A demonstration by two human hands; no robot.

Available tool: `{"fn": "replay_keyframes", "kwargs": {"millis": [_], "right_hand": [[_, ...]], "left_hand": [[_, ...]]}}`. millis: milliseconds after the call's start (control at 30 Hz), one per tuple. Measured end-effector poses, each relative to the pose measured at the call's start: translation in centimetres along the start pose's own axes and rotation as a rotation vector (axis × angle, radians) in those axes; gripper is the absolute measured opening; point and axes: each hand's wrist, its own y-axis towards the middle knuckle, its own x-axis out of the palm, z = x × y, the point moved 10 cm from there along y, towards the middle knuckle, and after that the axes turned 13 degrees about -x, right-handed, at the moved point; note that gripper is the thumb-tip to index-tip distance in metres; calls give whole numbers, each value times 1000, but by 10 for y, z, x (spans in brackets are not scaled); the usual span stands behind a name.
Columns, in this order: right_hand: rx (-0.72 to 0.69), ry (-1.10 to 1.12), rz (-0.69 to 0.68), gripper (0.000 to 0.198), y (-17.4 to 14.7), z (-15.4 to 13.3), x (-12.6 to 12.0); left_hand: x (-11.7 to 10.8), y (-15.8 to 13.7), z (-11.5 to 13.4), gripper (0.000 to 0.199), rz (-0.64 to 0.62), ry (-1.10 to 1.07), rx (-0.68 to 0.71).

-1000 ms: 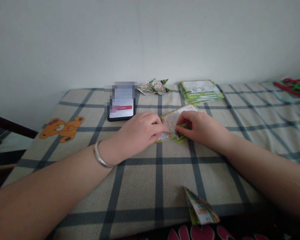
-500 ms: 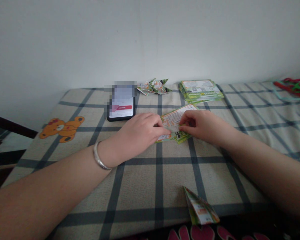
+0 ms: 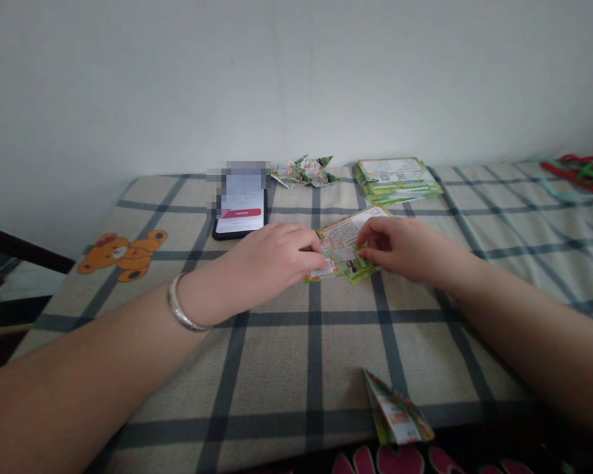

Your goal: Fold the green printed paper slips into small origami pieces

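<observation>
A green, white and orange printed leaflet (image 3: 344,236) lies on the tablecloth between my hands, with part of its lower side folded over. My left hand (image 3: 277,258) grips its left edge, thumb and fingers held close together; the curled fingers partly cover that side. At the right part of the leaflet, my right hand (image 3: 400,247) pinches the fold between thumb and forefinger. Nearer to me, a folded triangular paper piece (image 3: 398,411) of the same print rests at the table's front edge.
A phone (image 3: 240,207) with a lit screen lies behind my left hand. Folded paper pieces (image 3: 306,172) and a stack of leaflets (image 3: 398,178) sit near the wall. Red and green items (image 3: 586,172) are at far right. A bear picture (image 3: 123,255) marks the checked cloth (image 3: 271,368).
My left hand has slid slightly left along the leaflet, uncovering more of its lower left corner. My right hand has shifted very slightly right. The other things stay in place.
</observation>
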Motion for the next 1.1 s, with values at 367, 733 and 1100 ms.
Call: {"fn": "replay_keyframes", "kwargs": {"millis": [367,733,1100], "right_hand": [[-554,-188,55,20,-6,-67,-3],[-623,-300,35,32,-9,-84,13],[-577,-482,-34,20,-9,-80,9]], "left_hand": [[1,0,-3,20,1,-67,1],[3,1,-6,17,-4,-75,-5],[-7,1,2,23,27,-26,87]]}}
